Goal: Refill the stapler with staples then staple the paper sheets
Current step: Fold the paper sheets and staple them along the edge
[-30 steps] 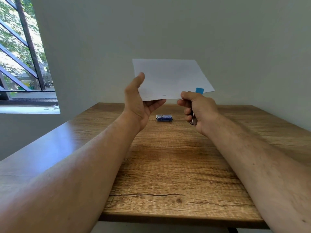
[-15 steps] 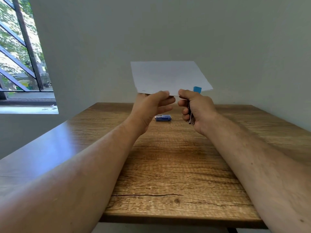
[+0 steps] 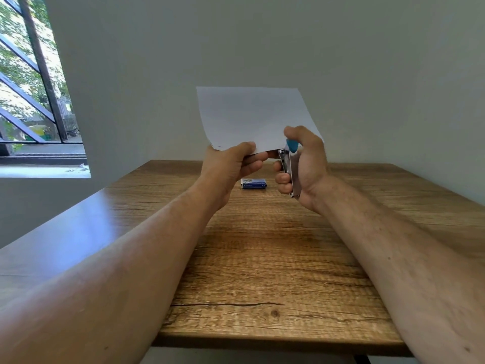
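White paper sheets (image 3: 252, 115) hang in the air above the table, tilted up toward the wall. My left hand (image 3: 231, 164) pinches their near left edge, thumb on top and fingers beneath. My right hand (image 3: 305, 166) grips a small stapler (image 3: 290, 166) with a metal body and a blue top, held upright. Its upper end meets the near right edge of the paper sheets, with my thumb over the blue top. A small blue staple box (image 3: 254, 184) lies on the wooden table (image 3: 262, 258) below and between my hands.
A plain wall stands just behind the table. A window (image 3: 34, 82) with dark bars is at the far left. The table's front edge runs near the bottom of the view, with a dark crack in the wood close to it.
My left hand shifted its hold from palm-up under the paper sheets to a pinch on the near left edge. My right hand turned, so the stapler's metal side now shows.
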